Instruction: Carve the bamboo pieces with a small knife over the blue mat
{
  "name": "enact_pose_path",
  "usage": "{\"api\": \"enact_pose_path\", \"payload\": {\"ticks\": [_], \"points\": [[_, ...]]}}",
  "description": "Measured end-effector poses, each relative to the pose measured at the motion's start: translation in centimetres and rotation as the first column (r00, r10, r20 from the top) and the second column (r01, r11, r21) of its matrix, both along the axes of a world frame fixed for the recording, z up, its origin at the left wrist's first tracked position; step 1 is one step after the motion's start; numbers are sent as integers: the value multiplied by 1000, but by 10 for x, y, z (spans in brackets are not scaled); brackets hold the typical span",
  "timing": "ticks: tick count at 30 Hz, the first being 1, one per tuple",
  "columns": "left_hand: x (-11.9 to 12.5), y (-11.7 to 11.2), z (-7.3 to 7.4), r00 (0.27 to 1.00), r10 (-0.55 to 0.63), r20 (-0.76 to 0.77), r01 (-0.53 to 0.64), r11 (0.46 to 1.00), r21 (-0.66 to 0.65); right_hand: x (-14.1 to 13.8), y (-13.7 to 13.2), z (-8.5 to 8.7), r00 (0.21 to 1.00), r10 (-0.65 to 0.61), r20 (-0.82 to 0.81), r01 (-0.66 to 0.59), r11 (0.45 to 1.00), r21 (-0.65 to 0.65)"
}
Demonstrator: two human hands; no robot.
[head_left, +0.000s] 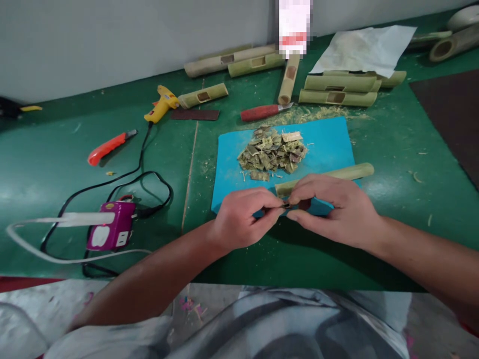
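Observation:
My left hand (245, 217) and my right hand (337, 207) meet above the near edge of a blue mat (329, 137). Thumb and fingers of both pinch a small dark piece (286, 205) between them; its kind is too small to make out. Just behind my fingers a pale green bamboo tube (352, 172) lies across the mat, partly hidden by my right hand. Farther back on the mat rests a pile of bamboo chips (273, 152). A red-handled carving knife (262, 112) lies beyond the mat, its blade pointing right.
Notched bamboo tubes (337, 97) lie at the back, some under white paper (362, 50). To the left are a yellow glue gun (162, 104), an orange utility knife (112, 148) and a purple power adapter (112, 227) with loose cords. A dark sheet (452, 109) covers the right side.

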State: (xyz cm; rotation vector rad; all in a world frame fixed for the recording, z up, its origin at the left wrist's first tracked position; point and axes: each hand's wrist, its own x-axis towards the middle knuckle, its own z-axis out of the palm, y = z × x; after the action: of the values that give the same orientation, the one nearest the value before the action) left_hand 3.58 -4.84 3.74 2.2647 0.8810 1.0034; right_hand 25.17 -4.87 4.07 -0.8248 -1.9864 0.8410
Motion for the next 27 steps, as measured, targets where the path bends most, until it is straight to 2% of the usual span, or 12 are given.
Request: {"api": "enact_pose_path", "payload": {"ticks": [4,8,10,12,14,16,18,19,20,22,25,27], "points": [[0,-1,-1,1000,-23,-3,23,1000,21,0,0,1,999,10,45,-10,1000,-3],[1,-2,-2,999,-54,5,54,999,2,0,-1,1,997,33,72,-38,997,72],[2,-2,-1,998,-56,29,57,997,-48,0,-1,-1,997,43,66,-51,991,124],[2,-2,1,996,-40,85,56,979,-194,1,-1,-2,997,50,59,-60,983,175],[3,-3,3,982,-9,187,89,901,-424,3,-2,-4,996,46,72,-62,971,231],[4,-5,3,958,52,282,138,778,-613,4,-3,-6,994,28,106,-59,952,302],[6,-6,3,942,116,316,149,698,-700,5,-3,-9,990,2,138,-53,928,369],[6,-7,2,939,140,314,136,688,-713,5,-3,-10,989,-8,145,-50,920,388],[6,-7,1,938,157,310,117,696,-709,5,-3,-10,989,-17,149,-44,918,394],[4,-4,-2,940,172,294,66,755,-653,6,-1,-11,987,-33,159,-31,924,380],[-3,5,-7,955,190,227,-69,889,-453,10,6,-11,971,-110,213,28,935,353],[-7,13,-10,968,200,153,-149,944,-293,13,11,-12,943,-182,280,73,931,357]]}}
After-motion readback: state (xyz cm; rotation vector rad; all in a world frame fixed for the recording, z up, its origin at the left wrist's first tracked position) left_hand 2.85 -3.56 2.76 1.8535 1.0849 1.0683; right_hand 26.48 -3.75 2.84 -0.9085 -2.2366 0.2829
